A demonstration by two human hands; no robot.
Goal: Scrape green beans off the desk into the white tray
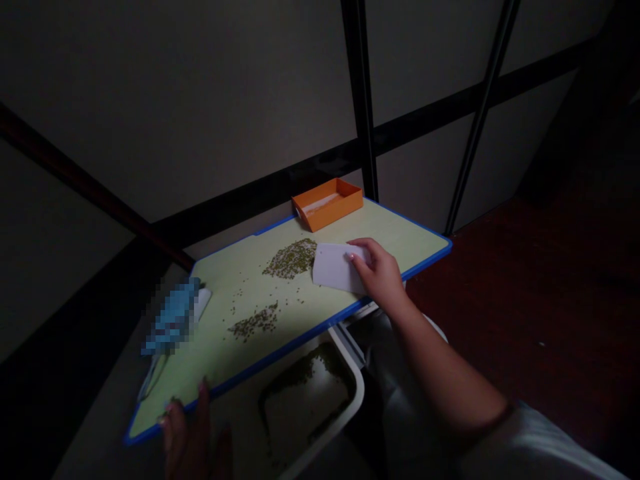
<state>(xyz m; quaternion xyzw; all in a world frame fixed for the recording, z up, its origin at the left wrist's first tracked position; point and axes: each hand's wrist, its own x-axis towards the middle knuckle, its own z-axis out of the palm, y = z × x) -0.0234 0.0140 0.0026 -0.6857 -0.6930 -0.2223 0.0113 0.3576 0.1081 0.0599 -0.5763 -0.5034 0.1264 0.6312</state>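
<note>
My right hand [383, 273] grips a flat white scraper [336, 268], thumb on top and fingers along its far edge. The scraper's left edge meets a pile of small green beans [293, 259] on a pale yellow-green board [385, 230] with a blue rim. Closer to me on the board lies a smaller patch of darker grains [255, 321], with a few strewn between the two piles. At the board's near left edge is my left hand [190, 430], dim, its fingers spread and holding nothing.
An orange open box [333, 207] stands at the board's back edge. A blurred blue item [175, 313] lies at the left, beside a white piece. Below the near edge is a white-rimmed tray [357, 383] with green beans inside. A panelled wall [250, 100] rises behind.
</note>
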